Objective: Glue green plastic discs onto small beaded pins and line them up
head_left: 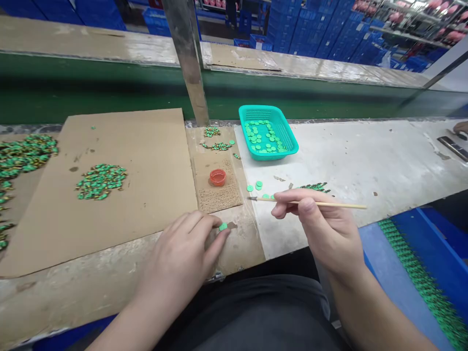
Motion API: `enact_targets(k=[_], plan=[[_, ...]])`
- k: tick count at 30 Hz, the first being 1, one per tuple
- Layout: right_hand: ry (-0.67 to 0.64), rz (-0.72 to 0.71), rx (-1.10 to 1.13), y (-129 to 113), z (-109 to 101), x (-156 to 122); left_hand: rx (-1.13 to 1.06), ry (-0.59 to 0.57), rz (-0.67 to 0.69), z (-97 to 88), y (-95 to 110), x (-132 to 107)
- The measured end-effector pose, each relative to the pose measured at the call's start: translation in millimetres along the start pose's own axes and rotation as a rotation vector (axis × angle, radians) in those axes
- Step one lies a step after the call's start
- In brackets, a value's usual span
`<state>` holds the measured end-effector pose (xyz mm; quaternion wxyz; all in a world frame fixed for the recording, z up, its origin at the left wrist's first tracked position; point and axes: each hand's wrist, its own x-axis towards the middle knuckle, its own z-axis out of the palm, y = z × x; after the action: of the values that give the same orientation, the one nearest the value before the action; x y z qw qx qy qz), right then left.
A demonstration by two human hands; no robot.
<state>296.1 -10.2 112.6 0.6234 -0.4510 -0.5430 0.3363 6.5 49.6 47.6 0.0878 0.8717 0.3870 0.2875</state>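
Note:
Between the thumb and forefinger of my left hand point(186, 248) is a small round green disc point(223, 226), held low at the table's front edge. My right hand point(321, 224) pinches a thin wooden paintbrush point(343, 205); its dark tip points left, over the seam between the brown and white surfaces. Behind the two hands stands a small red cup point(218, 178) on a speckled cardboard piece point(204, 202). Several loose green discs point(259, 185) lie on the white surface just beyond the brush, some partly hidden by my right fingers.
A turquoise basket point(268, 155) holds several green discs. Piles of small green-and-brown pieces point(102, 181) lie on a cardboard sheet point(157, 161) and farther left. A metal post point(188, 63) rises behind. At lower right, a blue bin point(438, 243) sits beside rows of green pieces. Another person's hand point(461, 127) shows far right.

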Motion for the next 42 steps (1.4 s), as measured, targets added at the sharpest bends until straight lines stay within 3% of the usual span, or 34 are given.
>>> enact_targets(k=[4, 7, 10, 18, 24, 29, 42], plan=[[0.060, 0.037, -0.025, 1, 11, 8, -0.031, 0.034, 0.027, -4.2, 0, -4], [0.028, 0.060, -0.058, 2, 18, 17, -0.091, 0.011, 0.071, -5.3, -2, -1], [0.003, 0.045, -0.086, 7, 27, 29, -0.102, 0.037, 0.016, -4.4, -2, -4], [-0.100, -0.311, -0.445, 26, 56, 78, -0.049, 0.056, 0.187, -7.6, -1, -26], [-0.208, -0.401, -0.554, 49, 77, 104, -0.047, 0.064, 0.180, -1.5, 1, -31], [-0.291, -0.436, -0.620, 63, 79, 109, -0.033, 0.050, 0.207, 2.6, -1, -39], [-0.284, -0.458, -0.695, 68, 78, 108, -0.022, 0.061, 0.241, 3.4, -5, -38]])
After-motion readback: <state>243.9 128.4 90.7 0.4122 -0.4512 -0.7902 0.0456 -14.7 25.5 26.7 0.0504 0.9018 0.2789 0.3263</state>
